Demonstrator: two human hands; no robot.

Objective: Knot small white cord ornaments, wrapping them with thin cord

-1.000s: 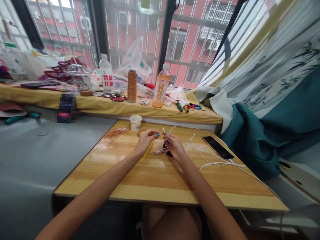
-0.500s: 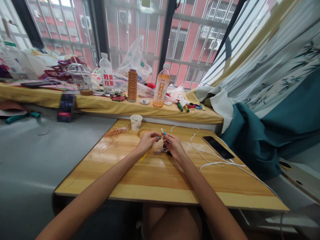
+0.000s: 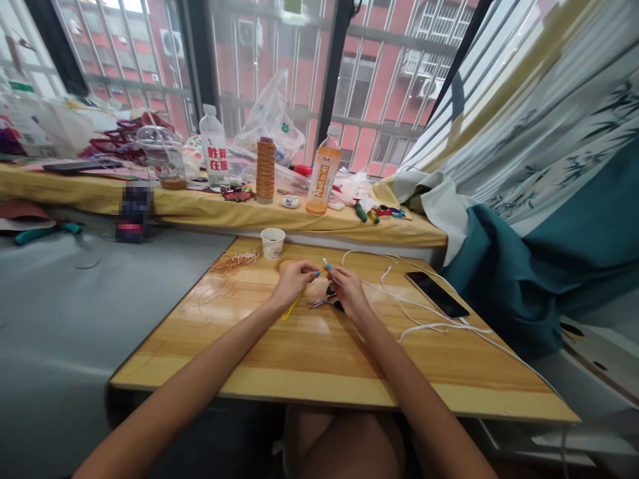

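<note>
My right hand is closed in a pinch on a white cord, whose short end pokes up above the fingertips. Just to its left, my left hand has thumb and forefinger pressed together; whatever lies between them is too small to make out. A small gap separates the two hands over the wooden table. Scissors with dark handles lie partly hidden under my right hand. By my left wrist rests a narrow yellow strip. Brown thread curls behind my left hand.
A paper cup stands at the table's back edge beside a heap of brown threads. More white cord and a phone lie to the right. Bottles, a brown thread spool and tools crowd the windowsill.
Both hands stay in nearly the same place. The white cord end above my right fingertips shows slightly less, and the whole view has shifted a little.
</note>
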